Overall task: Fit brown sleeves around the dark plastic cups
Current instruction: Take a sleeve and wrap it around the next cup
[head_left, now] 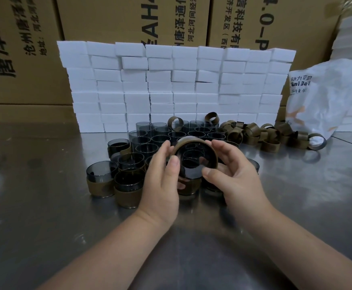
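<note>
Both hands are up off the shiny metal worktop (45,206) here, holding one dark see-through plastic cup (191,172) between them, tipped over rather than upright so I'm looking through its round end. My left hand (162,178) is curled round its left side with the thumb lying up the near edge. My right hand (233,174) wraps the right side the same way, thumb tip on the lower rim, so both have a proper grip on it. A brown band-shaped sleeve (214,152) rings the cup's upper end, under my fingertips; can't tell how far along the cup it reaches. Right behind it there's a tight cluster of bare dark cups (170,135) standing on the worktop. To the lower left are a few cups already wearing brown sleeves (127,193), packed close together. Off to the right is a loose heap of empty brown sleeves (254,132), with a couple perched on top of the bare cups. At the back — a wall of stacked white foam blocks (170,84), big printed cardboard boxes (108,17) behind that, and a crumpled white plastic bag (327,95) on the right.
</note>
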